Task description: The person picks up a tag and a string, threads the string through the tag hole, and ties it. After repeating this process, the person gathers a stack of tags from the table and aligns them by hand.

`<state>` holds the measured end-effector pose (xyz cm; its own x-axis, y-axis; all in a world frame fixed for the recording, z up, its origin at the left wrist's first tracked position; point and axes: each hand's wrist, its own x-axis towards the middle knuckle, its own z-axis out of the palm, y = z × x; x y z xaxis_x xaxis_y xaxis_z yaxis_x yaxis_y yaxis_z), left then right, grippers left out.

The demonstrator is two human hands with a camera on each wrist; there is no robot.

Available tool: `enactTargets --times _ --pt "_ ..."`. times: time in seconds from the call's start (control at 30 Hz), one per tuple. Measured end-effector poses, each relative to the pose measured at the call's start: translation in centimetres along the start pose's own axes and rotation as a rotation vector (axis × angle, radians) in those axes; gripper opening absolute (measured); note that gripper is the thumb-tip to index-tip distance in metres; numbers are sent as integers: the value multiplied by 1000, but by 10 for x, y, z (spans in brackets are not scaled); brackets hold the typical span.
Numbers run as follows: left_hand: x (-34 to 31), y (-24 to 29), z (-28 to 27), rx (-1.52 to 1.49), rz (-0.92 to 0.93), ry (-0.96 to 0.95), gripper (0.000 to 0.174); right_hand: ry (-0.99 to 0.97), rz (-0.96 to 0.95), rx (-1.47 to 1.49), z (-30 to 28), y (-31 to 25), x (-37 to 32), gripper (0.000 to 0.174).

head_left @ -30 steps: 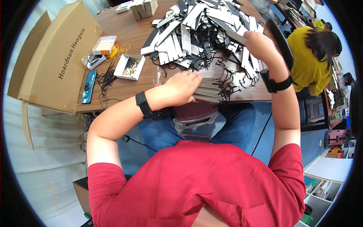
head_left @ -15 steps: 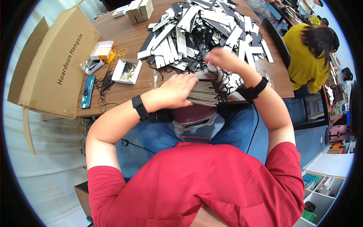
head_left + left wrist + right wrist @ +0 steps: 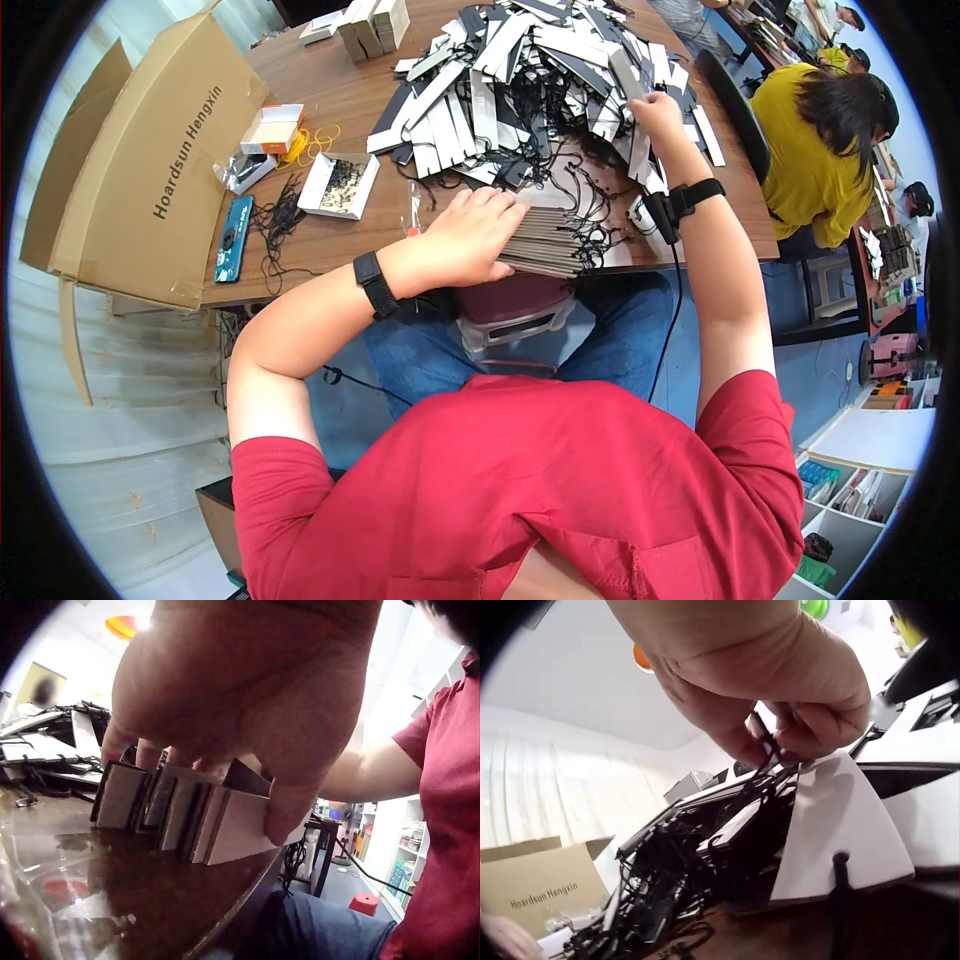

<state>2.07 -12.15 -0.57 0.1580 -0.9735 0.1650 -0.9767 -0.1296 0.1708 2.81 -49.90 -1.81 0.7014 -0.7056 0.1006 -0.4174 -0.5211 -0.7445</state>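
Note:
My left hand (image 3: pixel 475 237) grips a row of hang tags (image 3: pixel 545 243) standing on edge at the table's front edge, their black cords trailing right. In the left wrist view the thumb (image 3: pixel 285 814) presses the near end of the row (image 3: pixel 176 810), with the fingers over the far side. At the right of a big heap of black and white tags (image 3: pixel 505 45), my right hand (image 3: pixel 660 115) pinches a long greyish hang tag (image 3: pixel 627 75). In the right wrist view its curled fingertips meet beside black cord, close over a white tag (image 3: pixel 840 832) with a corded hole.
Left on the table are a small white box of dark fittings (image 3: pixel 345 188), black cords (image 3: pixel 275 225), a blue phone (image 3: pixel 233 238) and an orange-white box (image 3: pixel 272 130). A large carton (image 3: pixel 150 170) stands at the left edge. Another person in yellow (image 3: pixel 815 155) sits right.
My right hand came from the heap towards the row, its fingers blurred there, then returned to the heap's right side and took hold of a tag. The left hand stays on the row.

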Motion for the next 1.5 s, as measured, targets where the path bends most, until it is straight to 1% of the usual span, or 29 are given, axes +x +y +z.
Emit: enactTargets --times 0.07,0.1,0.2,0.27,0.33,0.4,0.43,0.53,0.57,0.6,0.67,0.73,0.8,0.9,1.0,1.03,1.07,1.13,1.17,1.27,1.33,1.4,1.47,1.5 --pt "1 1 -2 -5 -13 -24 78 137 -91 304 1 -2 -9 40" --pt "1 1 -3 -5 -21 -35 77 189 -207 364 5 -3 -16 29" --pt "3 5 -8 75 -23 -27 76 -296 -429 331 -3 -47 -79 24" --pt "2 8 -11 163 8 11 76 -402 -569 72 12 -59 -118 22" --pt "2 10 -12 212 24 38 77 -587 -756 -105 24 -57 -137 25" --pt "4 10 -14 224 23 51 77 -745 -751 -240 28 -56 -148 25" --pt "5 10 -13 229 7 51 78 -735 -809 -220 27 -59 -145 25" --pt "6 -3 -5 2 20 -84 81 -884 -652 -318 18 -69 -145 26" --pt "5 -4 -3 31 69 -13 84 -843 -765 -251 21 -61 -142 30" --pt "5 -5 -1 4 65 -7 84 -883 -623 -262 12 -59 -137 30" --pt "4 -5 1 -53 50 9 85 -959 -339 -284 -18 -77 -136 31" --pt "6 -5 1 -78 26 -2 85 -577 -226 -376 -22 -54 -103 38" --pt "6 -6 2 -88 22 -8 84 -139 -225 -800 -44 -65 -99 47" --pt "8 -6 1 -87 33 -17 82 -202 -166 -871 -46 -35 -82 46" --pt "8 -5 0 -84 19 -30 80 -292 -59 -707 -49 -29 -74 45" --pt "7 -5 1 -75 20 -19 79 -104 -167 -706 -44 -4 -65 45" --pt "6 -5 2 -67 22 -8 79 -127 -70 -640 -45 7 -51 43" --pt "6 -5 4 -75 24 -1 78 -15 -160 -444 -52 20 -38 34" --pt "5 -6 4 -78 25 3 78 3 -47 -189 -60 -19 -64 26" --pt "7 -2 -3 -39 41 -7 77 -33 -449 -28 -39 -45 -85 24" --pt "8 2 -7 9 40 -14 77 -403 -481 -1 -18 -65 -106 21" --pt "9 5 -11 59 42 -8 78 -497 -750 -2 15 -65 -125 19" --pt "9 8 -13 111 46 12 78 -544 -914 -126 38 -65 -144 18" --pt "9 8 -13 124 55 35 78 -627 -838 -204 49 -63 -148 18"
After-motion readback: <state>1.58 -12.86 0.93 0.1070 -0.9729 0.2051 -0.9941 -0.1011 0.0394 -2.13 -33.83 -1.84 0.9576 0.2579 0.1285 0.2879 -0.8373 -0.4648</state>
